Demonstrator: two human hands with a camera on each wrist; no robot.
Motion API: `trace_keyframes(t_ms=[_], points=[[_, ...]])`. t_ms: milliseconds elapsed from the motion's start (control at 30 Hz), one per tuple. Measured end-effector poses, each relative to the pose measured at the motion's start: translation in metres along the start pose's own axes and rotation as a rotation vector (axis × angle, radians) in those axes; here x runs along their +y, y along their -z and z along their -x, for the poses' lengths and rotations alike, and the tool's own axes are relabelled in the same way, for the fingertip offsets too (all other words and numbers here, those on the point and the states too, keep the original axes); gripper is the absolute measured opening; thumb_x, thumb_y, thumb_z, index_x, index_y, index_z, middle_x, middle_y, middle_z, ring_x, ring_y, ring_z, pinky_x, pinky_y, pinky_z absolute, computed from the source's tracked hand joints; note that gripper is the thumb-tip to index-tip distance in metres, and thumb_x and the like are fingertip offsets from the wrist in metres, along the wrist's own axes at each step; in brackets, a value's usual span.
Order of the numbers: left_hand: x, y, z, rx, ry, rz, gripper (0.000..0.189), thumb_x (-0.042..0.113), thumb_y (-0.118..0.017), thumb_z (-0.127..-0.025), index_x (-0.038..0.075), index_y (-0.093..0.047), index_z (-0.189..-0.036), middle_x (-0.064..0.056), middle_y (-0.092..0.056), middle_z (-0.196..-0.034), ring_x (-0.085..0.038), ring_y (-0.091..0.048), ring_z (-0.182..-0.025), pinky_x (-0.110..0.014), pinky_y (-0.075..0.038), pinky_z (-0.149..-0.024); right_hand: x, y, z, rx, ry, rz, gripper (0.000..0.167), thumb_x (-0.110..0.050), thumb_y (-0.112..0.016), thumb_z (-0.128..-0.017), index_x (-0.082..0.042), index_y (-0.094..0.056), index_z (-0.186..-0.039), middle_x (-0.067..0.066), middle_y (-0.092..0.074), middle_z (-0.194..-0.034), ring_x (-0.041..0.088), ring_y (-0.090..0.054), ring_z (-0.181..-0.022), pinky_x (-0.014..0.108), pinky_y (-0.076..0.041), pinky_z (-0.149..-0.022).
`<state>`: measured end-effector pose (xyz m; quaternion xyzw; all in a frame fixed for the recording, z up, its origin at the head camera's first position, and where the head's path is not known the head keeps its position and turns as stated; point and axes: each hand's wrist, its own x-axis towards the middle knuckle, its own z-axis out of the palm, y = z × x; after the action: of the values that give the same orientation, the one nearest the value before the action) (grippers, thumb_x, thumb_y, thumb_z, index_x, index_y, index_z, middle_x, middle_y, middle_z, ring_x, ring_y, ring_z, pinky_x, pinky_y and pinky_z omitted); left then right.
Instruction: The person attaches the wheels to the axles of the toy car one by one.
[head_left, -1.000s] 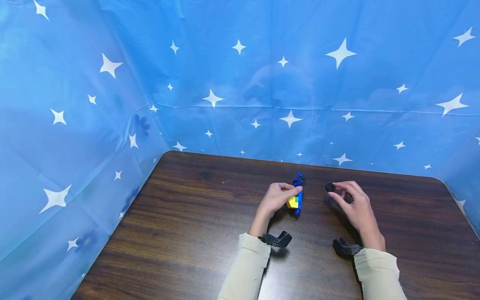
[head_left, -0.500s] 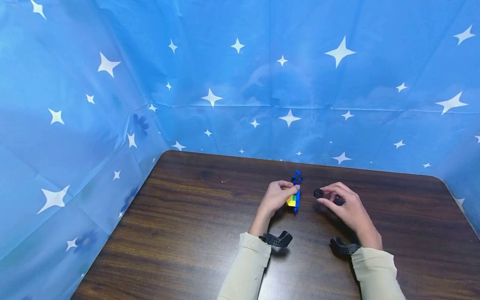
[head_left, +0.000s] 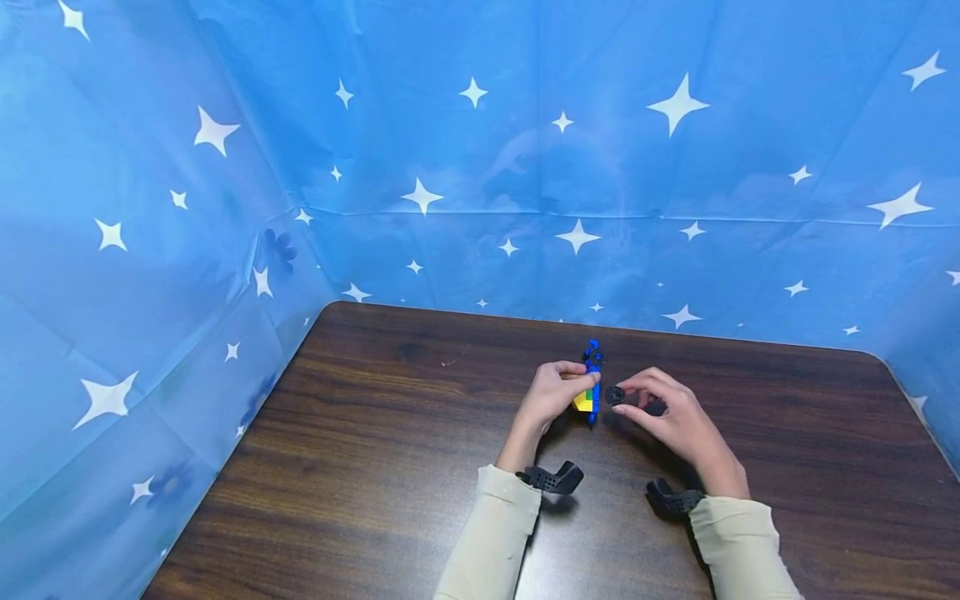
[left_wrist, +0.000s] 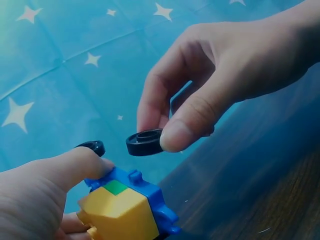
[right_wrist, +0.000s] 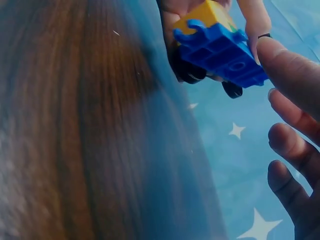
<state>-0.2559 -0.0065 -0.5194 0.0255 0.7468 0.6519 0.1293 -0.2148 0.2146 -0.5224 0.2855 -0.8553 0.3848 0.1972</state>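
My left hand [head_left: 553, 398] grips a small toy car [left_wrist: 125, 210] with a yellow body, a blue base and a green patch. The car's blue underside [right_wrist: 225, 57] faces my right hand in the right wrist view. Black wheels [right_wrist: 190, 72] sit along one side of the base, and another [left_wrist: 92, 147] shows by the left thumb. Between thumb and fingers, my right hand [head_left: 678, 412] pinches a loose black wheel [left_wrist: 144, 142]. In the left wrist view a gap separates this wheel from the blue base. Most of the wheel is hidden behind the thumb in the right wrist view.
Both hands are over a dark wooden table [head_left: 360, 467]. A blue curtain [head_left: 450, 150] with white stars rises behind its far edge and along the left side. Each wrist wears a black camera mount [head_left: 553, 477].
My right hand has moved left with the wheel, closing most of the distance to the toy car. My left hand keeps its hold, and the car has shifted slightly left.
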Motion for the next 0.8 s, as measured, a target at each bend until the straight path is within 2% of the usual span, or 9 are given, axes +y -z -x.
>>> trace_keyframes(t_ms=[133, 267, 533, 800], points=[[0.0, 0.001, 0.0, 0.018, 0.01, 0.005, 0.048, 0.039, -0.079, -0.092, 0.002, -0.072, -0.122, -0.014, -0.071, -0.124, -0.02, -0.066, -0.107, -0.037, -0.056, -0.095, -0.003, -0.002, 0.0, -0.017, -0.035, 0.004, 0.034, -0.006, -0.087, -0.083, -0.015, -0.076, -0.113, -0.005, -0.068, -0.102, 0.009, -0.056, -0.08, 0.017, -0.048, -0.075], [0.0, 0.001, 0.0, 0.022, 0.012, 0.001, 0.048, 0.041, -0.08, -0.091, 0.003, -0.073, -0.12, -0.013, -0.071, -0.123, -0.019, -0.066, -0.104, -0.035, -0.056, -0.091, -0.005, -0.005, 0.0, -0.02, -0.032, 0.002, 0.035, -0.006, -0.088, -0.082, -0.015, -0.077, -0.113, -0.004, -0.068, -0.102, 0.009, -0.057, -0.081, 0.015, -0.048, -0.077], [-0.001, 0.001, 0.001, 0.01, 0.001, -0.008, 0.049, 0.043, -0.079, -0.091, 0.004, -0.073, -0.12, -0.012, -0.072, -0.123, -0.02, -0.068, -0.106, -0.039, -0.057, -0.093, -0.008, -0.009, -0.002, -0.037, -0.01, -0.001, 0.036, -0.005, -0.088, -0.082, -0.014, -0.076, -0.114, -0.003, -0.066, -0.099, 0.013, -0.055, -0.079, 0.025, -0.052, -0.075], [0.0, 0.002, 0.001, -0.008, -0.016, -0.008, 0.048, 0.041, -0.08, -0.091, 0.002, -0.074, -0.119, -0.014, -0.074, -0.119, -0.018, -0.07, -0.101, -0.032, -0.059, -0.086, -0.01, -0.011, -0.003, -0.044, 0.015, 0.005, 0.036, -0.004, -0.088, -0.081, -0.014, -0.075, -0.114, -0.003, -0.065, -0.1, 0.013, -0.055, -0.08, 0.032, -0.049, -0.069]])
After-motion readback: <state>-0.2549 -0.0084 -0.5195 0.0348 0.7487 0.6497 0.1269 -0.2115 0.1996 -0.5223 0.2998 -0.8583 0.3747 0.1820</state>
